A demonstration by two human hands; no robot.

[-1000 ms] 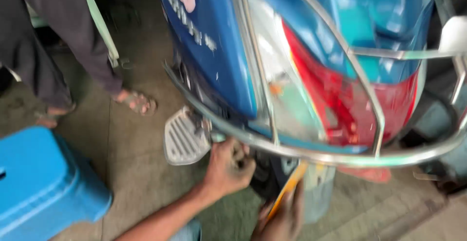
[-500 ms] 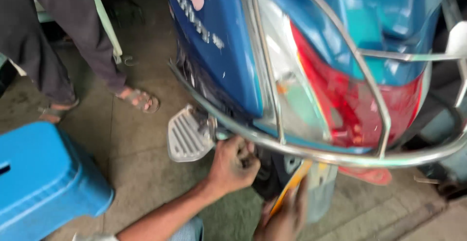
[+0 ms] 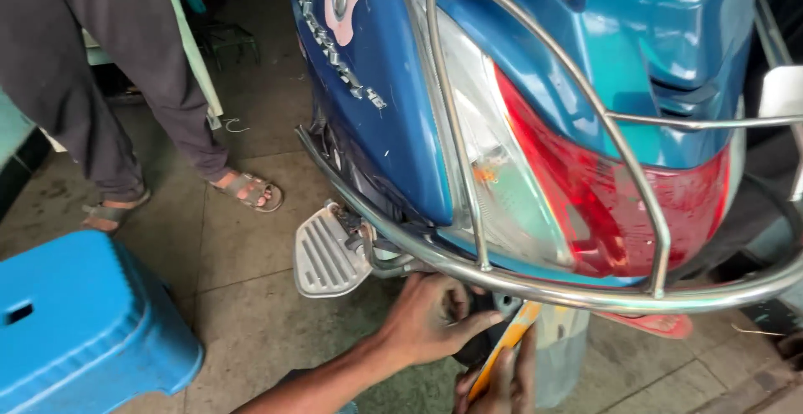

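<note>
Left hand [image 3: 431,322] sits at 6 o'clock under the tail of the blue scooter body [image 3: 401,130], fingers curled loosely and pressed against a dark part behind the chrome tubular guard rail [image 3: 535,290]; can't tell whether it's actually clamped on anything. Right hand [image 3: 506,380] is just below it at the bottom edge, closed around a slim tool with a yellow-orange handle [image 3: 512,339] that angles up towards the underside of the red-and-clear tail lamp [image 3: 585,205]; its tip is hidden behind the rail. Judgement: the tool is light and stiff, the plastic handle is the only sensible grip, likely slick if greasy. The rail looks rigid steel and good for bracing; the lamp lens is brittle plastic, so keep the tool off it. Ribbed silver metal footrest [image 3: 328,253] is folded out at 9 o'clock from the hands. Blue plastic stool [image 3: 84,322] is at 8 o'clock on the tiled floor [image 3: 242,238]. Another person's legs in dark trousers and sandals [image 3: 125,113] stand at 10 o'clock, well apart.
</note>
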